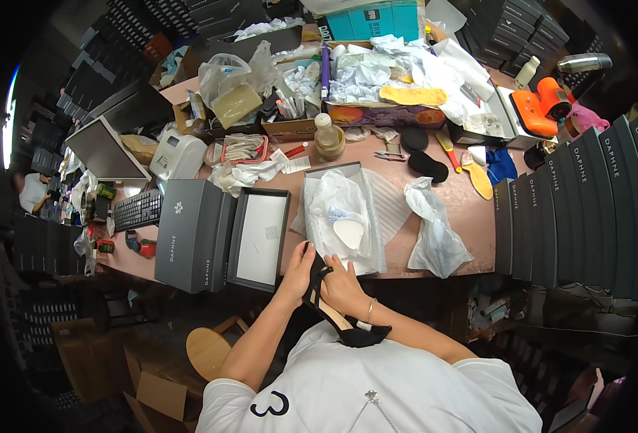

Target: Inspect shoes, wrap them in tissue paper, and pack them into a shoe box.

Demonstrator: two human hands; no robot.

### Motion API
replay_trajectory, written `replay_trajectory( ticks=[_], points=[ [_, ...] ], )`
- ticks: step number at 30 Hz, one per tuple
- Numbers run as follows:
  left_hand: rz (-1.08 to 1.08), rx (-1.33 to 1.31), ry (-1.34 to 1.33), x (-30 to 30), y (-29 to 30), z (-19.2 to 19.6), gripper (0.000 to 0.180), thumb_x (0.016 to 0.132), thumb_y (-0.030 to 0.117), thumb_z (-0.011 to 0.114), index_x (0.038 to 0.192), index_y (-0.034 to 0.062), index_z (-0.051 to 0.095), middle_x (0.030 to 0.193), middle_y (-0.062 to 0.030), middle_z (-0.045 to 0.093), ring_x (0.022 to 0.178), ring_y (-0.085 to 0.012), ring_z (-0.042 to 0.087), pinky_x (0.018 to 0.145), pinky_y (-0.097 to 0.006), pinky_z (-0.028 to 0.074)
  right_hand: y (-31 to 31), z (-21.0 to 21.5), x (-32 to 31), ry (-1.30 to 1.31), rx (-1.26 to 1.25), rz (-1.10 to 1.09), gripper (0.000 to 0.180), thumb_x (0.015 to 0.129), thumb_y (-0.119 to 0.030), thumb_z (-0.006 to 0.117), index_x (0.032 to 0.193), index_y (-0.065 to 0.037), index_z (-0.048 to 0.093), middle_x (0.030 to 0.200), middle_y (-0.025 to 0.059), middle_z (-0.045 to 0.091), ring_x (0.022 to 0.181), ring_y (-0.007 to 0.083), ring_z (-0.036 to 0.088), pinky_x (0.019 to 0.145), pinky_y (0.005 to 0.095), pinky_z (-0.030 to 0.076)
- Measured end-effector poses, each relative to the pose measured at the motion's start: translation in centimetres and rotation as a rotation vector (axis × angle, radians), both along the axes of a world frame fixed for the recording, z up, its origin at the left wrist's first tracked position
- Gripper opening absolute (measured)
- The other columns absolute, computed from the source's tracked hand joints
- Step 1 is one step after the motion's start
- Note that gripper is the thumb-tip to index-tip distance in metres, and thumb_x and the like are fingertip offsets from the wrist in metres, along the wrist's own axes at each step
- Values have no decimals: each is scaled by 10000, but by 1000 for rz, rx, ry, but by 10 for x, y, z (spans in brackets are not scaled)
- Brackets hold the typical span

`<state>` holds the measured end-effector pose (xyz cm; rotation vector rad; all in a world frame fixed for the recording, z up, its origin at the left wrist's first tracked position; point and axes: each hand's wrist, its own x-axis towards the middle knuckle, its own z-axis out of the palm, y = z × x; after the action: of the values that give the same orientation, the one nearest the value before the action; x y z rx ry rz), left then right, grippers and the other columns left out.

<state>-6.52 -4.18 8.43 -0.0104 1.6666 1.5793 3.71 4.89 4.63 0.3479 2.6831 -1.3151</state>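
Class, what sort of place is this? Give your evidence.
Probably a shoe workroom or packing station: the left hand and right hand are on a black shoe, an open box holds white wrapping, and dark boxes are stacked at the right.

Over there, a pink bench [470, 211] is carrying plenty: a monitor [108, 149], keyboard [137, 211] and white machine [178, 154] are sitting at the left, dark boxes [189, 234] and an open tray [257, 238] beside them. A paper-lined box [349, 168] is lying mid-front, a bottle [330, 141] standing behind it. Pliers [391, 156], black pads [428, 167] and an insole [480, 179] are lying farther right, crumpled wrapping [434, 224] is slumping nearer, and stacked boxes [568, 209] are lining the right end.
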Motion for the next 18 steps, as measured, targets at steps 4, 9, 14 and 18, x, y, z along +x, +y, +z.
replay_trajectory(
  ticks=[4, 9, 14, 18],
  points=[
    [-79, 30, 2, 3, 8, 9, 514, 984, 432, 475, 1311, 42, 403, 1051, -49, 533, 928, -96, 512, 813, -229, 441, -2, 6, 2, 42, -100, -176, 415, 894, -285, 475, 1133, 27, 608, 1453, 334, 267, 1375, 508, 179, 1033, 703, 178],
    [-82, 88, -49, -11, 4, 1, 475, 996, 427, 440, 1318, 80, 401, 979, -42, 564, 837, -91, 563, 716, -221, 480, 3, -18, -24, 309, -232, 42, 579, 939, -346, 465, 1416, -29, 373, 1524, 302, 33, 1413, 480, -18, 1094, 636, 92],
    [-70, 150, -100, -16, -5, 13, 507, 992, 455, 432, 1324, 74, 385, 1018, -64, 552, 861, -105, 571, 696, -239, 500, 18, 23, -5, 230, -208, 214, 510, 943, -373, 477, 1383, -115, 447, 1530, 288, -50, 1409, 492, -49, 1105, 612, 98],
    [30, 233, -185, -8, -13, 0, 548, 993, 480, 390, 1354, 70, 361, 1071, -102, 553, 920, -170, 607, 776, -289, 535, 48, 23, 29, 262, -326, 351, 362, 917, -243, 564, 1249, -99, 548, 1539, 243, 118, 1427, 422, 93, 1134, 517, 152]
  ],
)
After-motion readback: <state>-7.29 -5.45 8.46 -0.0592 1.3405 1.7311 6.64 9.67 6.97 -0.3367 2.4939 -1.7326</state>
